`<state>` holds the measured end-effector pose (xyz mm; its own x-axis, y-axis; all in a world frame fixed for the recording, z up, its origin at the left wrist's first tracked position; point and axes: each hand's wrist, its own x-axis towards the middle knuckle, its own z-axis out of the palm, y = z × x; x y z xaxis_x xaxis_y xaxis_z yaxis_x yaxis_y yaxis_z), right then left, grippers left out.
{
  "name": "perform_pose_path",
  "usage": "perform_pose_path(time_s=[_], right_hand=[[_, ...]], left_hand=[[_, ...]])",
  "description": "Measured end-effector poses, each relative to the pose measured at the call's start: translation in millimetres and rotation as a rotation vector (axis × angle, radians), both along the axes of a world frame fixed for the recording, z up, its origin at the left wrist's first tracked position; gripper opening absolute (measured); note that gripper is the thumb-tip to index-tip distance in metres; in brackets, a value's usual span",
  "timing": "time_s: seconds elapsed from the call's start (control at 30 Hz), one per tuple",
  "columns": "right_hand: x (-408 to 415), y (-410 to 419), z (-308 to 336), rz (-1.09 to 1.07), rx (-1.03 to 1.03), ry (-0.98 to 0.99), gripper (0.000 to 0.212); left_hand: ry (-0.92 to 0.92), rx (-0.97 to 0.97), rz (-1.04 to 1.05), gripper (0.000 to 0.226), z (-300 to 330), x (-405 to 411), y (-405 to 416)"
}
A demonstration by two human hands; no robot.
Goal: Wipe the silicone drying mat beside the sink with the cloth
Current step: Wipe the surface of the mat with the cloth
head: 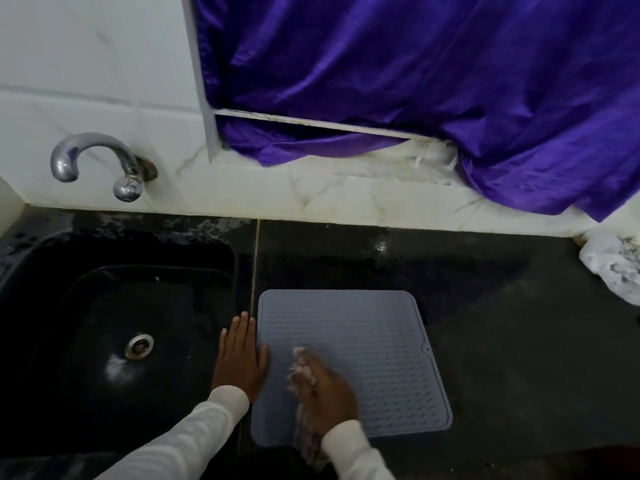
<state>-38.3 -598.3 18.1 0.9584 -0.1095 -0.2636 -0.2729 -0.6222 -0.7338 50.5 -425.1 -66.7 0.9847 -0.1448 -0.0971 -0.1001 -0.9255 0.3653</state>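
black stone counter (502, 341), grey mat (363, 341) beside sink (104, 306); right fingers (311, 379) around cloth (301, 368), left fingers (242, 327) flat

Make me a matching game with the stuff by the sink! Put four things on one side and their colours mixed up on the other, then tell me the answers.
Things:
1. drying mat
2. tap
3. curtain
4. sink

Colours:
A. shiny silver
B. black
C. grey-blue
D. purple

Right pairs: 1-C, 2-A, 3-D, 4-B.

The right hand grips the cloth on the mat, and the left hand rests flat at the mat's edge nearest the sink.
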Motion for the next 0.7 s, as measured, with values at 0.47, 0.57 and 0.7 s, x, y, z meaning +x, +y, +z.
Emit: perform_pose_path(time_s=[0.47, 0.57, 0.7], right_hand=[[-2, 45, -71, 0.228, -0.500, -0.105, 0.056], [1, 36, -68, 0.205, -0.383, -0.021, 0.053], [-6, 19, -48, 0.163, -0.420, 0.004, 0.051]], left_hand=[[0.007, -0.030, 0.004, 0.067, -1, 3, 1], [0.002, -0.014, 0.003, 0.068, 1, 2, 0], [0.010, -0.013, 0.003, 0.070, 2, 2, 1]])
